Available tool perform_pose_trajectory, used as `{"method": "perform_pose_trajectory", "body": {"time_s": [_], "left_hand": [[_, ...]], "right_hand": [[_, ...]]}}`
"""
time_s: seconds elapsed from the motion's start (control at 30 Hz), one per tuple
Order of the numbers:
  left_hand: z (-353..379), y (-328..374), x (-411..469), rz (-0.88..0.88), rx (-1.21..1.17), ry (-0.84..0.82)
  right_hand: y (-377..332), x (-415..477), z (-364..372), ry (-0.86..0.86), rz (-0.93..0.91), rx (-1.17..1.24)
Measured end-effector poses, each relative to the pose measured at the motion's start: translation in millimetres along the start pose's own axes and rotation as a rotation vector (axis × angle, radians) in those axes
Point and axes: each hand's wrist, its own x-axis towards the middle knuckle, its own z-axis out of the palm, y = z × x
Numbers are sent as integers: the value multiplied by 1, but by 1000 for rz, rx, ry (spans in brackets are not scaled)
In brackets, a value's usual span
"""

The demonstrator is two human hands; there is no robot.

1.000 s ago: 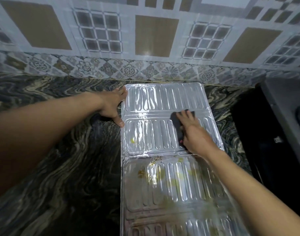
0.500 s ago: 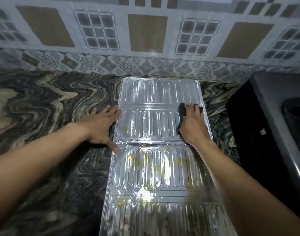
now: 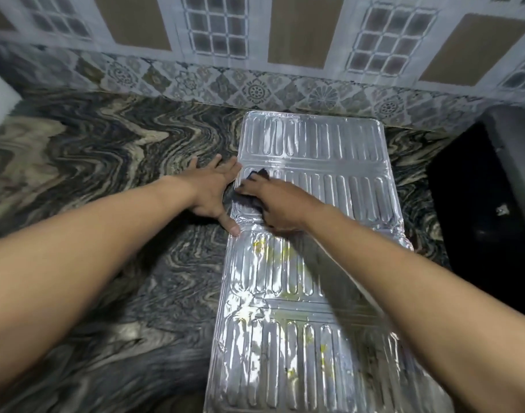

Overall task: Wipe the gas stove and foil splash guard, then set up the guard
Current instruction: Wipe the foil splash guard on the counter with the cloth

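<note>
Dark cloth [image 3: 251, 195] under right fingers [image 3: 249, 186].

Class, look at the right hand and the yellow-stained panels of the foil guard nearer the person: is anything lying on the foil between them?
Nothing visible. The right hand presses a dark cloth on the foil guard; the yellow stains lie just below on bare foil. The left hand rests at the guard's left edge.

Both forearms [image 3: 76, 263] are bare, no sleeves, rings or watch visible.
</note>
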Motion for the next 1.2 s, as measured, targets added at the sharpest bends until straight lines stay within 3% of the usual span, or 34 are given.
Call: {"method": "perform_pose_trajectory", "body": {"time_s": [0.07,0.17,0.5,0.57,0.77,0.83,1.0,1.2], "left_hand": [[-1,0,-1,-2,3,-10],[-1,0,0,-6,4,-24],[2,-1,4,-6,57,11],[3,-1,3,5,68,19],[-8,15,6,0,191,-30],[-7,17,6,6,198,-34],[0,17,-1,211,239,28],[3,18,-3,243,280,13]], "right_hand": [[-5,-12,-3,-105,-30,-59],[5,-42,-10,-92,1,-54],[70,-134,-24,70,653,-52],[58,-151,-8,147,722,-1],[5,-168,42,605,921,81],[-14,-167,58,666,1006,142],[-20,-155,81,557,944,56],[-38,-133,70,553,953,94]]}}
